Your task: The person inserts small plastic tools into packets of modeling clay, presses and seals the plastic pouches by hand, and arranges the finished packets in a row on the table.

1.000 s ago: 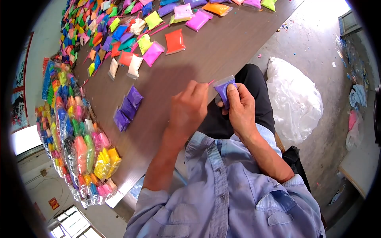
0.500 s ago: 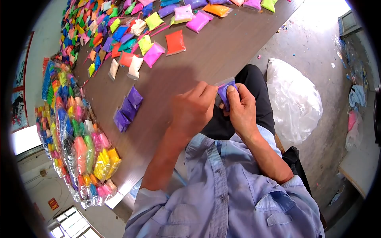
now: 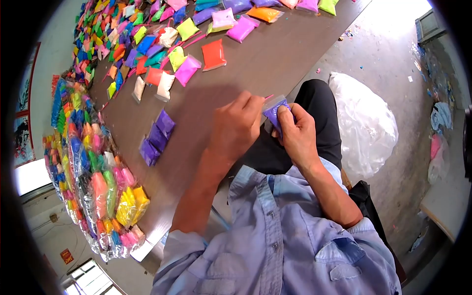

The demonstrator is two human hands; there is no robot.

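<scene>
My right hand [image 3: 299, 135] pinches a small clear zip bag [image 3: 275, 110] filled with purple, clay-like material, thumb across its front, over my lap. The bag's clear top edge points up and left. Just left of it, my left hand [image 3: 236, 123] is closed, its fingertips on a thin pink stick [image 3: 268, 97] whose end shows above the bag's top. Most of the stick is hidden by the fingers. Several filled purple bags [image 3: 158, 137] lie side by side on the brown table [image 3: 196, 113], left of my left hand.
Many small colourful filled bags [image 3: 142, 46] cover the table's far side, with pink sticks among them. Large clear bundles of coloured packets [image 3: 98, 182] stand at the table's left edge. A big white plastic sack [image 3: 364, 125] rests on the floor to the right.
My left hand has shifted slightly left and up, the pink stick moving with it to the bag's top edge. The purple bag has tilted a little in my right hand.
</scene>
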